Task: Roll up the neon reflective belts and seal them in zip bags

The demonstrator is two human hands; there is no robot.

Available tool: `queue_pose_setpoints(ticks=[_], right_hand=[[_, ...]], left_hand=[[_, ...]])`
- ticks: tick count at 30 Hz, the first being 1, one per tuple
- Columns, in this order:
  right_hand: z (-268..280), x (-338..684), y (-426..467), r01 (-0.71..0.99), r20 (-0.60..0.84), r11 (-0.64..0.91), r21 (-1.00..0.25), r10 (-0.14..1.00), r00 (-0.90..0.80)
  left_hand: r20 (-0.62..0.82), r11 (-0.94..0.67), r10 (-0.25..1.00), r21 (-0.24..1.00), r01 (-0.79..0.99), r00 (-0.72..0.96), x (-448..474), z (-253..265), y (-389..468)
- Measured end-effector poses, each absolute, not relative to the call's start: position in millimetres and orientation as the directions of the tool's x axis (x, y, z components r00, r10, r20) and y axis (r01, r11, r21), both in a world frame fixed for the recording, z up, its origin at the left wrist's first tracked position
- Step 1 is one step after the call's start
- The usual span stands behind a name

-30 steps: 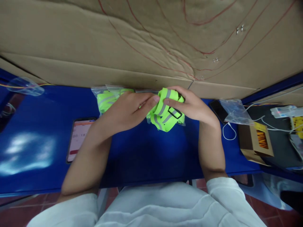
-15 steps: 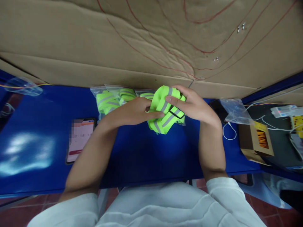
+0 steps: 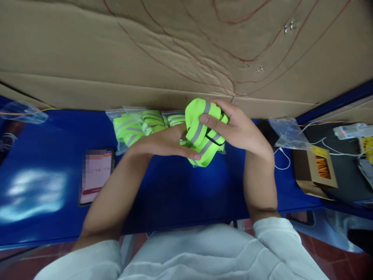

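Note:
A folded neon-yellow reflective strap (image 3: 194, 134) with grey stripes and a black buckle is held up between my two hands. My right hand (image 3: 234, 126) grips its right side, with the thumb pressed on the front. My left hand (image 3: 170, 142) supports the lower left of the bundle, its thumb lying along the front and its other fingers largely hidden behind. Behind my left hand, several similar straps in clear plastic bags (image 3: 128, 130) lie in a row at the back of the blue table (image 3: 186, 198).
Left of my forearm lies a phone (image 3: 97, 177) with a lit screen. To the right are a clear plastic bag (image 3: 288, 134), a white cable (image 3: 282, 159) and an open brown box (image 3: 316, 171). A cardboard wall (image 3: 87, 81) with red lines rises behind the table.
My left thumb has slid down the front of the strap bundle. The right hand keeps its grip while the bundle's upper loop has risen slightly. The view has shifted a little.

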State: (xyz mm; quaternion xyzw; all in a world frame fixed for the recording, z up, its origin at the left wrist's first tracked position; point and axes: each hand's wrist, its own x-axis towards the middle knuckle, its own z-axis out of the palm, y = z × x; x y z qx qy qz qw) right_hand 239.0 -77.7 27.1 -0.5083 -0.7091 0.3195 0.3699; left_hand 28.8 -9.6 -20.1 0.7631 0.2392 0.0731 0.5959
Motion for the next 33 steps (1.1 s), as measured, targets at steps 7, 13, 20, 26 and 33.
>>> queue_pose_setpoints(ticks=[7,13,20,26,33], right_hand=[[25,240,-76,0.521,0.182,0.237,-0.82,0.971,-0.157],[26,245,-76,0.504,0.171,0.238,-0.83,0.97,-0.176],[22,256,-75,0.506,0.157,0.212,-0.836,0.976,-0.15],[18,253,-73,0.519,0.072,0.162,-0.84,0.979,-0.19],[18,247,-73,0.492,0.087,0.183,-0.851,0.973,-0.211]], left_hand=[[-0.066,-0.262,0.617,0.922,0.284,0.784,39,-36,-12],[-0.127,-0.32,0.62,0.86,0.397,0.774,30,-29,-6],[0.009,-0.282,0.505,0.947,0.156,0.863,11,-22,4],[0.221,-0.263,0.772,0.965,-0.017,0.596,15,-20,-4],[0.367,-0.423,0.821,0.905,0.036,0.438,30,-13,-23]])
